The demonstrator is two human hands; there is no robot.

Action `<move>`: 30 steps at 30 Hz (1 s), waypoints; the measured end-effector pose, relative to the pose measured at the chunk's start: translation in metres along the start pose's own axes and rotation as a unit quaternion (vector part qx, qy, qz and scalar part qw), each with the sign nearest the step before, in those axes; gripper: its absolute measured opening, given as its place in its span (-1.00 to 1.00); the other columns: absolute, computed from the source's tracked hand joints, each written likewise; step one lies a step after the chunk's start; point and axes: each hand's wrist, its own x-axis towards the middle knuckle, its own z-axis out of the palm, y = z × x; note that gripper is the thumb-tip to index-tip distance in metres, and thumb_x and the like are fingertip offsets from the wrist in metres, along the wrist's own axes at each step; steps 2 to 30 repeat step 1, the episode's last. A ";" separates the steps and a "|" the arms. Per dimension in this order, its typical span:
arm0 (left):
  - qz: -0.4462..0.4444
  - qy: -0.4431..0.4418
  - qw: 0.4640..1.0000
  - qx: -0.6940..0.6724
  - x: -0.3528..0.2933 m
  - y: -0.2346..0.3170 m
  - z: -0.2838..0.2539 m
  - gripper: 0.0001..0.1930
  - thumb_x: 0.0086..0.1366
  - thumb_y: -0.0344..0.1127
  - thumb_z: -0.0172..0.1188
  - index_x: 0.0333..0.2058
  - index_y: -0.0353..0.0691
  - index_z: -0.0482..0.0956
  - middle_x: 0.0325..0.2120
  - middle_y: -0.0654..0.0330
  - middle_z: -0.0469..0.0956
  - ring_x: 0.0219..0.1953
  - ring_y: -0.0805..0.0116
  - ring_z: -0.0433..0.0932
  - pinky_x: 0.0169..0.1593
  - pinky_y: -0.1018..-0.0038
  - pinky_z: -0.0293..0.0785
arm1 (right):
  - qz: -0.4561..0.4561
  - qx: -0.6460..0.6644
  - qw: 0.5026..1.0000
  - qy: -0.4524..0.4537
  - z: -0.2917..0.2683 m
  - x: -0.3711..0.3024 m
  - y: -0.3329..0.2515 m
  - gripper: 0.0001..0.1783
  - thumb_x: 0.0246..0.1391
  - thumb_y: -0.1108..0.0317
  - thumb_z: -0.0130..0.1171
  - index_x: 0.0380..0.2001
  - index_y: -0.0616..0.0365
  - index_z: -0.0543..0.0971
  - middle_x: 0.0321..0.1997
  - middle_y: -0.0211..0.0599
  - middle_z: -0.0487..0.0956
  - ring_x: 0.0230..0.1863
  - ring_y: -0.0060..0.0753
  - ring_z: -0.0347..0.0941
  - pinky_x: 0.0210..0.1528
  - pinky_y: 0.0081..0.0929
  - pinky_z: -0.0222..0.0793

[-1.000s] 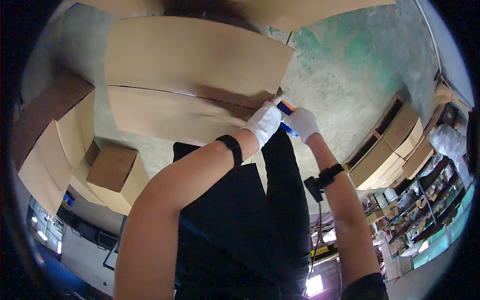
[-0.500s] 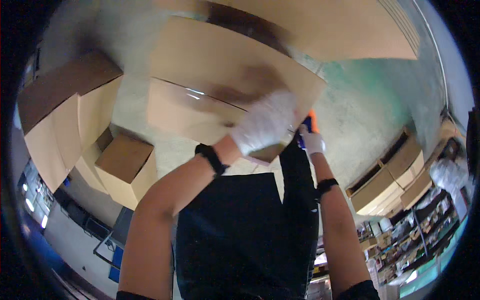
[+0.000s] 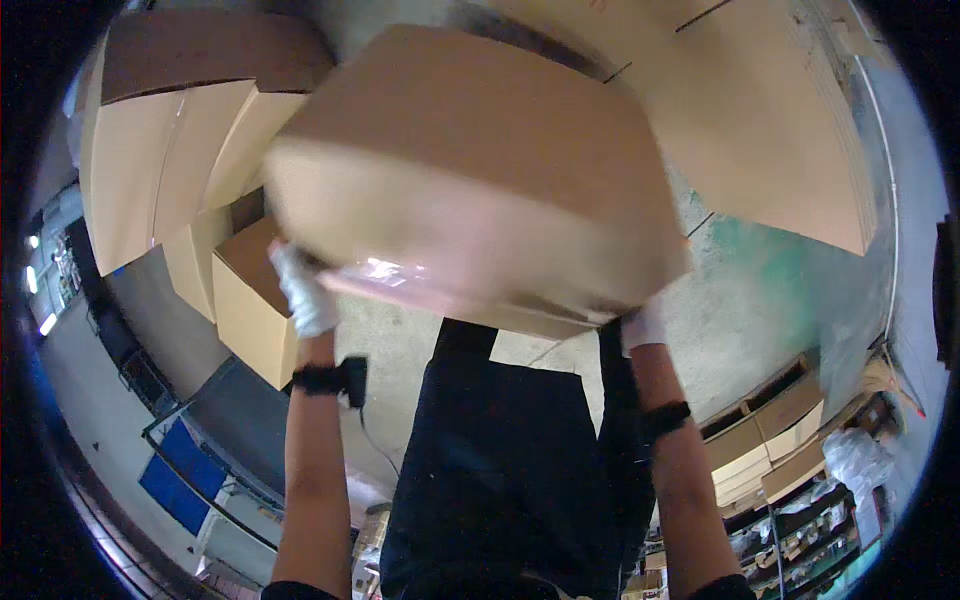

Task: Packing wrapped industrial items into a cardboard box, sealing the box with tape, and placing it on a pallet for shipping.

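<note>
A large brown cardboard box (image 3: 480,170) fills the upper middle, tilted and blurred by motion. Along its near left edge runs a shiny strip of clear tape (image 3: 390,270). My left hand (image 3: 303,290), in a white glove, grips the box's near left corner, its fingers partly behind the cardboard. At the near right corner is my right hand (image 3: 645,325), also gloved; the box hides its fingers, so what they hold cannot be seen. Dark bands circle both wrists.
Open cardboard boxes stand at left, a tall one (image 3: 140,170) behind a smaller one (image 3: 250,320). Large flat cardboard (image 3: 770,130) lies at the far right. More cartons (image 3: 765,430) and a clear plastic bag (image 3: 858,458) are at right, near cluttered shelves.
My left hand has moved from atop the box to its left edge. The box has turned and tilted. The orange and blue tool in my right hand is no longer clearly visible.
</note>
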 end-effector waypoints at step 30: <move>-0.067 0.021 0.998 -0.004 0.003 0.003 -0.037 -0.42 0.31 0.15 -0.17 0.15 -0.12 0.28 0.08 0.15 0.38 0.05 0.22 0.43 -0.06 0.30 0.51 | -0.013 -0.004 1.000 0.004 0.000 -0.003 -0.010 -0.40 0.14 0.02 0.05 0.16 0.12 0.33 0.15 -0.29 0.43 0.14 -0.33 0.35 0.10 -0.31 0.36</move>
